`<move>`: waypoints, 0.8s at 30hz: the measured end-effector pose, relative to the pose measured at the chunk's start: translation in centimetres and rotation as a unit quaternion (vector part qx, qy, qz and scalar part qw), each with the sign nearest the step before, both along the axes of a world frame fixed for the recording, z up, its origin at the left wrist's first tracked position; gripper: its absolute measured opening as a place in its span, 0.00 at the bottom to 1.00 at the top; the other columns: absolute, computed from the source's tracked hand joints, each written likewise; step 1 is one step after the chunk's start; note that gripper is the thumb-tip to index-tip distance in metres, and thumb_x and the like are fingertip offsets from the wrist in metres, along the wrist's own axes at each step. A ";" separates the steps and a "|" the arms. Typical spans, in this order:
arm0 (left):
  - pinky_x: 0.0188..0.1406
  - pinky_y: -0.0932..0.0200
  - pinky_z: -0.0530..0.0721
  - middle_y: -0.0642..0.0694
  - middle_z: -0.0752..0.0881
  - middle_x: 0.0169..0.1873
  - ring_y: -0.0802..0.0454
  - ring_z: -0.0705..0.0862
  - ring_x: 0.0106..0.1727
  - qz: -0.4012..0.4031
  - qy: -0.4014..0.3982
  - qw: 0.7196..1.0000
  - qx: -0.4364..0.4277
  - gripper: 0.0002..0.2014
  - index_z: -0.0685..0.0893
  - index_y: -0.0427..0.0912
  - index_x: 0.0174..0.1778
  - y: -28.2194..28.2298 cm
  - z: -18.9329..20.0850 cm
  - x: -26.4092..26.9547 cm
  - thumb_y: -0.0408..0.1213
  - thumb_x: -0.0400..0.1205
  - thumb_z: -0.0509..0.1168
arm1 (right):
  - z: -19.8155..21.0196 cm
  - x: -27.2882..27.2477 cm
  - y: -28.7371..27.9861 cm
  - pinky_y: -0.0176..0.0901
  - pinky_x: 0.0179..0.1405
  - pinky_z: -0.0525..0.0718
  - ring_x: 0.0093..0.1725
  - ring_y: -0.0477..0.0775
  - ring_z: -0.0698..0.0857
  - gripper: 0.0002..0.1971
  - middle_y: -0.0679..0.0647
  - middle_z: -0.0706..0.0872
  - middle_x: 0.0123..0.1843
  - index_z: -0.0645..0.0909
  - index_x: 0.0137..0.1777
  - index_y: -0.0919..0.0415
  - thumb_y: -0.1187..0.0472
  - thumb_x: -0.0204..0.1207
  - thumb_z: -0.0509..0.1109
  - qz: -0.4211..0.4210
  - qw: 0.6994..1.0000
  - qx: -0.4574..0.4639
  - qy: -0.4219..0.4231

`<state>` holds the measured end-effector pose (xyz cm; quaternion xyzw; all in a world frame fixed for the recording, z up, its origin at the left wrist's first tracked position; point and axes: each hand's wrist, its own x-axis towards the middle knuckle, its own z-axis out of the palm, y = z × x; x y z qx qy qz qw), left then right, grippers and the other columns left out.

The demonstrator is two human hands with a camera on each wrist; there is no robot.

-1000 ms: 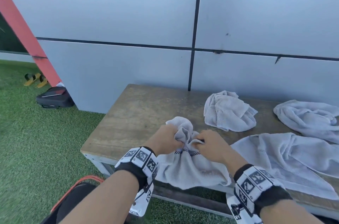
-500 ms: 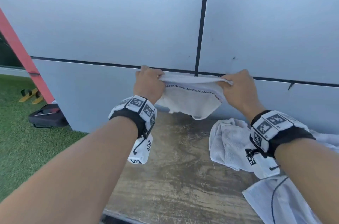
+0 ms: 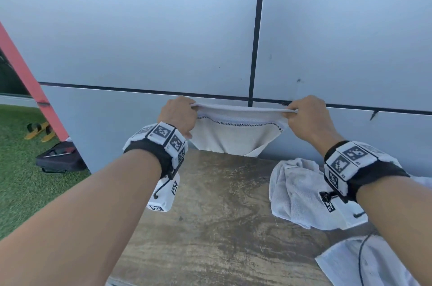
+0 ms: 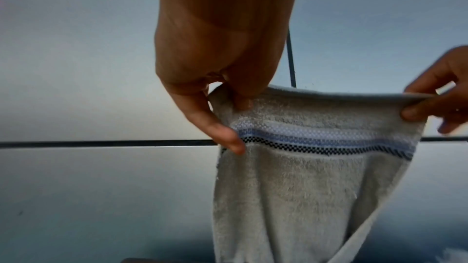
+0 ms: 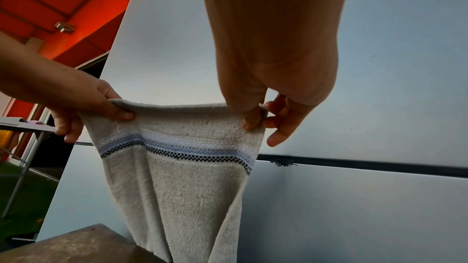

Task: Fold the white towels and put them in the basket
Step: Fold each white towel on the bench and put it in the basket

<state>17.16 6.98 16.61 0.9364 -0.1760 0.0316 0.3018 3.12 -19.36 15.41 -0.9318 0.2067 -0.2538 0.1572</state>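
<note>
A white towel (image 3: 236, 133) with a blue and black checked band hangs in the air above the wooden bench (image 3: 210, 227), stretched by its top edge. My left hand (image 3: 178, 113) pinches the towel's upper left corner, and my right hand (image 3: 306, 117) pinches the upper right corner. In the left wrist view the left hand (image 4: 228, 95) has thumb and fingers closed on the towel (image 4: 291, 187) hem. The right wrist view shows the right hand (image 5: 255, 117) pinching the towel (image 5: 182, 187), whose lower end reaches the bench. No basket is in view.
A crumpled white towel (image 3: 297, 192) lies on the bench at right, another towel (image 3: 364, 262) at the lower right corner. A grey panelled wall (image 3: 140, 28) stands right behind the bench. A black bag (image 3: 58, 157) and yellow sandals (image 3: 38, 130) lie on the grass at left.
Both hands lifted the towel off the bench from a bunched heap and pulled apart, stretching its top edge wide and taut at wall height.
</note>
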 end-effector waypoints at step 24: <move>0.23 0.62 0.65 0.44 0.75 0.23 0.51 0.68 0.23 -0.137 0.014 0.988 0.070 0.17 0.78 0.37 0.29 5.4 -6.5 -1.9 0.30 0.86 0.61 | -6.4 -3.7 0.8 0.48 0.33 0.79 0.32 0.52 0.79 0.17 0.48 0.80 0.28 0.78 0.29 0.49 0.60 0.81 0.64 0.041 0.994 0.067 0.079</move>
